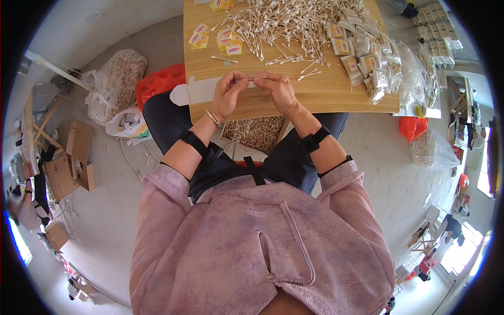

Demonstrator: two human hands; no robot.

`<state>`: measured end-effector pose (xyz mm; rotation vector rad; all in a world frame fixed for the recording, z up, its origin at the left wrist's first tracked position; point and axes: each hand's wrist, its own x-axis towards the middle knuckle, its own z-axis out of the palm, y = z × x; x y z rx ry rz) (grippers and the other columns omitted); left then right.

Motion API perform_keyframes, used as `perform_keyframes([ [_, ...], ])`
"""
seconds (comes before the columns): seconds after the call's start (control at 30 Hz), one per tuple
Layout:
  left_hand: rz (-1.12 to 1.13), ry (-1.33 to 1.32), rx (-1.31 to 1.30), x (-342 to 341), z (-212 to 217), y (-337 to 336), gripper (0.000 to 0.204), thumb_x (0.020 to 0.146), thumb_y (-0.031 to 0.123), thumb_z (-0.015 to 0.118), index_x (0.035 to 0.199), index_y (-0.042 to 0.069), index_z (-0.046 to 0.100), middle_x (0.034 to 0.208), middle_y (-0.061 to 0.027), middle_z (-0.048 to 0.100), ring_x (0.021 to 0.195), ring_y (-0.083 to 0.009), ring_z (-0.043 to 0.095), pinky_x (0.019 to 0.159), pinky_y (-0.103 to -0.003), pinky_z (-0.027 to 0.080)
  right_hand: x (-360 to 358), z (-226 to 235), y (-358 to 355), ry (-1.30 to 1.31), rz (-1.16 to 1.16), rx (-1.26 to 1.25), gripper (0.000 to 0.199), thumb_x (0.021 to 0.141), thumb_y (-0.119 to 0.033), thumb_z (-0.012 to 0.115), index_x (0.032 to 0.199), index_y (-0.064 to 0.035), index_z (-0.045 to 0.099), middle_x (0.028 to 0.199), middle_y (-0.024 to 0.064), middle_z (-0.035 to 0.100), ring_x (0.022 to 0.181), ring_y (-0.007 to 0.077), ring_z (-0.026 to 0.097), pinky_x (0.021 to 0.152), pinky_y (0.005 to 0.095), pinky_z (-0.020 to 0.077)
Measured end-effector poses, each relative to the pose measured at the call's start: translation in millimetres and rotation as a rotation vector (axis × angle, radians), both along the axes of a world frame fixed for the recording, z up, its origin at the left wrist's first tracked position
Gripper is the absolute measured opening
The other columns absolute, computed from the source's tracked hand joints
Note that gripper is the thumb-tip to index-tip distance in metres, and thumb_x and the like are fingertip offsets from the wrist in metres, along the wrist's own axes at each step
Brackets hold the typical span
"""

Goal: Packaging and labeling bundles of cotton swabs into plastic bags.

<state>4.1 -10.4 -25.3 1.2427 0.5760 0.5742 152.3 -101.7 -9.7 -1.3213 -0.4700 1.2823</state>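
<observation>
At far left, an open cardboard box (55,176) is standing on the floor (110,210); a clear sack (123,73) is holding massed cotton swabs beside a red bag (160,84). The left hand (227,96) and right hand (280,93) are pinching 1 small pale item (251,83) between their fingers, over the surface (325,94) near its edge. Beneath, a bin (284,128) is holding loose swabs. Farther right, clear packets (370,63) are containing swabs.

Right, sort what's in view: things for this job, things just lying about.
Likely for the job:
loose cotton swabs
yellow-and-white cards
swab packets
small, unclear item between left hand and right hand

Apparently lying about:
cardboard boxes
red bag at left
</observation>
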Motion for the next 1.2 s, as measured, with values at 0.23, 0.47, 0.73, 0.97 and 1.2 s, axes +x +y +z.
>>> perform_keyframes([
  [0.23, -0.054, 0.046, -0.023, -3.2, -1.1, 9.4, 0.010, 0.091, 0.015, 0.058, 0.091, 0.005, 0.058, 0.084, 0.0035, 0.058, 0.079, -0.0049, 0.052, 0.072, -0.021, 0.041, 4.0, -8.2, 3.5, 0.091, 0.024, 0.087, 0.020, 0.083, -0.010, 0.061, 0.096, -0.0001, 0.072, 0.088, 0.0016, 0.067, 0.085, 0.0092, 0.056, 0.080, 0.0226, 0.0421],
  [0.47, -0.129, 0.033, -0.101, -4.1, -2.0, 18.4, 0.011, 0.087, 0.015, 0.065, 0.093, 0.007, 0.061, 0.085, 0.0026, 0.062, 0.080, -0.0057, 0.055, 0.072, -0.022, 0.044, 5.7, -7.3, 3.1, 0.030, 0.055, 0.079, 0.021, 0.086, -0.008, 0.060, 0.103, 0.0019, 0.069, 0.095, 0.0044, 0.067, 0.090, 0.0118, 0.057, 0.084, 0.0237, 0.0418],
  [0.73, 0.032, 0.193, 0.780, 1.5, 26.7, 13.6, 0.015, 0.079, 0.014, 0.072, 0.093, 0.008, 0.068, 0.087, -0.0042, 0.065, 0.085, -0.0187, 0.063, 0.072, -0.028, 0.050, 9.2, 6.6, -2.3, -0.602, 0.065, 0.213, 0.018, 0.085, -0.009, 0.065, 0.102, -0.0034, 0.070, 0.092, 0.0064, 0.070, 0.081, 0.0131, 0.065, 0.074, 0.0241, 0.0502],
  [0.97, 0.145, 0.258, 1.470, -5.8, 34.3, 9.8, 0.018, 0.072, 0.007, 0.067, 0.090, 0.012, 0.068, 0.085, 0.0021, 0.062, 0.079, -0.0179, 0.061, 0.072, -0.031, 0.049, 18.4, 9.0, -4.7, -1.459, 0.132, 0.574, 0.035, 0.071, -0.003, 0.067, 0.106, -0.0088, 0.068, 0.105, 0.0074, 0.067, 0.095, 0.0258, 0.064, 0.082, 0.0344, 0.0533],
  [1.2, 0.177, 0.395, 1.707, -5.9, 40.5, 6.6, 0.018, 0.077, 0.013, 0.062, 0.093, 0.013, 0.067, 0.086, 0.0040, 0.062, 0.080, -0.0124, 0.060, 0.084, -0.031, 0.041, 17.8, 10.1, -2.0, -1.619, 0.133, 0.564, 0.037, 0.069, -0.002, 0.066, 0.105, -0.0080, 0.068, 0.108, 0.0067, 0.067, 0.096, 0.0237, 0.065, 0.078, 0.0332, 0.0548],
])
